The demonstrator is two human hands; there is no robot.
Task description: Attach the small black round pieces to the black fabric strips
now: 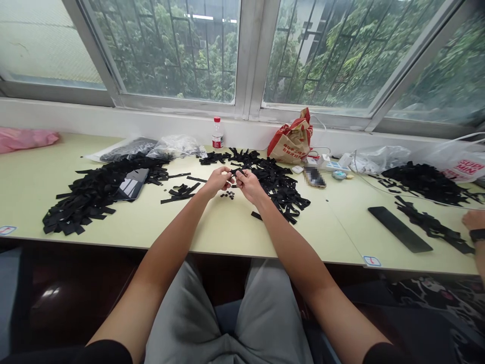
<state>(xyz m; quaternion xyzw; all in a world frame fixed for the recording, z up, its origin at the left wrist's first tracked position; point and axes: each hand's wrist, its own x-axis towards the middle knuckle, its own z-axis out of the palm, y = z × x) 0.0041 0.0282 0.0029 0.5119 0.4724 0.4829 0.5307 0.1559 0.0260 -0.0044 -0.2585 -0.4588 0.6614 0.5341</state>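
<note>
Both hands meet above the table, pinching one short black fabric strip (237,172) between them. My left hand (220,181) has its fingers closed on one end. My right hand (248,184) grips the other end. Whether a small part sits between the fingertips is hidden. Just below the hands lies a group of small round black pieces (228,195). A few loose black strips (180,192) rest left of my left hand. Beyond and to the right of my right hand spreads a pile of black strips (282,184).
A larger heap of strips (87,194) lies left, with a phone (132,183) on it. At the back stand a red-capped bottle (217,134) and a paper bag (293,141). Another phone (314,176) lies to the right. A co-worker's hand (473,220) shows at the right edge.
</note>
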